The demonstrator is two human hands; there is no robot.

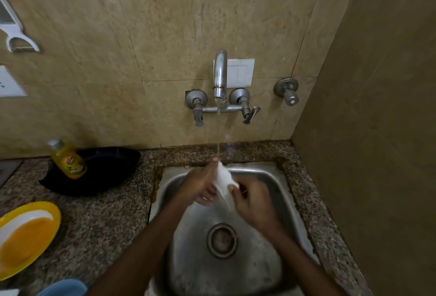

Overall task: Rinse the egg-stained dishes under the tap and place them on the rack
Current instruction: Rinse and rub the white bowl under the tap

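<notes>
A small white dish (224, 186) is held on edge over the steel sink (174, 191), under a thin stream of water from the wall tap (220, 76). My left hand (200, 184) grips the dish from the left, with the fingers up against its far rim. On the right side of the dish my right hand (251, 199) is closed. A yellow plate (23, 236) with orange egg residue lies on the counter at the left.
A yellow dish-soap bottle (68, 160) stands in a black tray (106, 173) behind the sink's left side. A blue dish (63, 288) peeks in at the bottom left. The granite counter (106, 215) surrounds the sink; a wall closes the right side.
</notes>
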